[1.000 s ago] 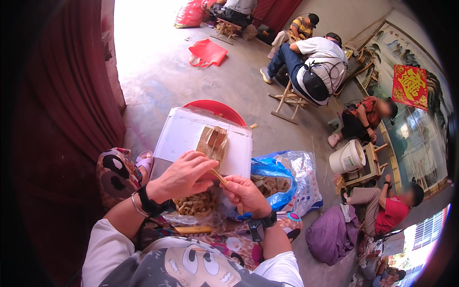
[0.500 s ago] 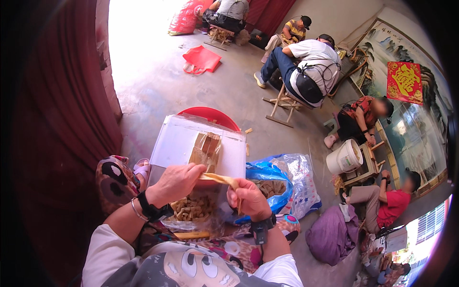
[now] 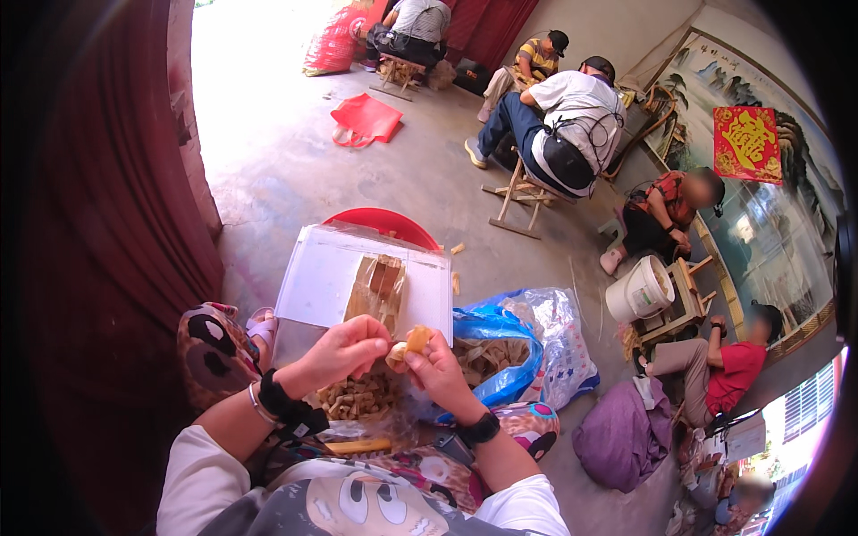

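Note:
Just in front of me, a pale tan flexible strip (image 3: 417,339) is bent into a small loop or roll. My right hand (image 3: 440,368) pinches it between thumb and fingers. Curled fingers of my left hand (image 3: 340,355) meet its left end, closed in a pinch. Beyond my hands, a bundle of brown strips in clear plastic (image 3: 376,288) lies on a white board (image 3: 313,268). Below them is a heap of short tan folded pieces (image 3: 357,397), partly covered by my left hand and wrist.
A red round basin (image 3: 384,223) shows behind the board. At right stand a blue plastic bag (image 3: 523,380) holding tan pieces, a purple sack (image 3: 623,439) and a white bucket (image 3: 640,290). A red bag (image 3: 367,120) lies on the floor. Several people sit working nearby.
The strip, stretched between my hands before, is now bent into a compact loop. My right hand has turned and moved slightly left, close to the left hand. The view has shifted slightly.

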`<state>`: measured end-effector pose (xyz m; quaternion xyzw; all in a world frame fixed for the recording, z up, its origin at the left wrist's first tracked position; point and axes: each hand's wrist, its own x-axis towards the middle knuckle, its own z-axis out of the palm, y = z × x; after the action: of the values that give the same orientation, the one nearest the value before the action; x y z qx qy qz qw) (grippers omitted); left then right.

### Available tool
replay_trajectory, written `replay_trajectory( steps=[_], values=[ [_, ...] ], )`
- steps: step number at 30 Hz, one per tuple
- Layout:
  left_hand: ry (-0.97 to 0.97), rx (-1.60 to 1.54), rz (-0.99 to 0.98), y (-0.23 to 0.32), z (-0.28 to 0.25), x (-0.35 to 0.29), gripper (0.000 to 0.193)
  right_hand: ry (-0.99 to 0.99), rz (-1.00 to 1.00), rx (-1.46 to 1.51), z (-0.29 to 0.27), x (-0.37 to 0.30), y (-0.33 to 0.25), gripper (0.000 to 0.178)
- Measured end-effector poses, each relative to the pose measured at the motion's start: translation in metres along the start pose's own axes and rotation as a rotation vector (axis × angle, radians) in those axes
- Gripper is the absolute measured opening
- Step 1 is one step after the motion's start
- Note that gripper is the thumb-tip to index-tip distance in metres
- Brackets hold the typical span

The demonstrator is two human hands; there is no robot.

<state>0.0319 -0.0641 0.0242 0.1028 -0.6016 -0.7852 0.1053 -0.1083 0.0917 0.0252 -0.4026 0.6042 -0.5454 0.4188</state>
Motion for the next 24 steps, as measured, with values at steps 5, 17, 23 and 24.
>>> replay_trajectory(
  steps=[5,17,23,24],
  values=[
    [-0.074,0.104,-0.031,-0.010,0.016,-0.006,0.035,0.016,0.085,0.407,0.001,0.002,0.006,0.021],
    [-0.182,0.831,0.637,0.005,0.014,-0.004,0.020,-0.281,0.364,0.722,-0.007,0.005,0.017,0.033],
    [0.019,0.910,0.403,-0.010,0.012,-0.006,0.016,-0.010,0.192,0.175,0.006,0.004,0.012,0.046],
    [0.029,0.922,0.394,-0.013,0.012,-0.006,0.016,-0.011,0.194,0.134,0.007,0.003,0.010,0.043]
  ],
)
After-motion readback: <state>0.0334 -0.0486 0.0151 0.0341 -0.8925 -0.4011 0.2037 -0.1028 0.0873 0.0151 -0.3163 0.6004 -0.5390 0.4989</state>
